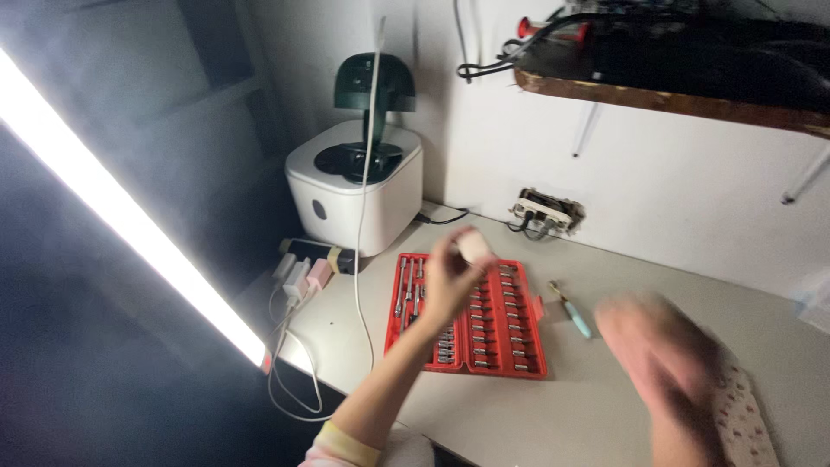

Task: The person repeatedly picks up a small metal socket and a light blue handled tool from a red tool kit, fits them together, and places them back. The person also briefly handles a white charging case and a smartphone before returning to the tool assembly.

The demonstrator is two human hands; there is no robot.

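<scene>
Two hands above a red socket tray (pixel 510 346): left hand (pixel 450 281) pinching a small pale object (pixel 474 246), right hand (pixel 661 346) blurred, perhaps spread

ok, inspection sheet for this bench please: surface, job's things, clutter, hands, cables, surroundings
Surface: pale desk against a white wall.
Job's things: small pale object in the left hand; open red socket set tray below it.
Clutter: teal-handled tool; patterned cloth at right edge; chargers on a power strip.
Hands: left hand raised, fingers closed on the object; right hand blurred, grip unreadable.
Cables: white cable hanging down over the appliance; white leads trailing off the desk edge.
Surroundings: white appliance with open dark lid; loose wall socket; wooden shelf; bright tube light.
</scene>
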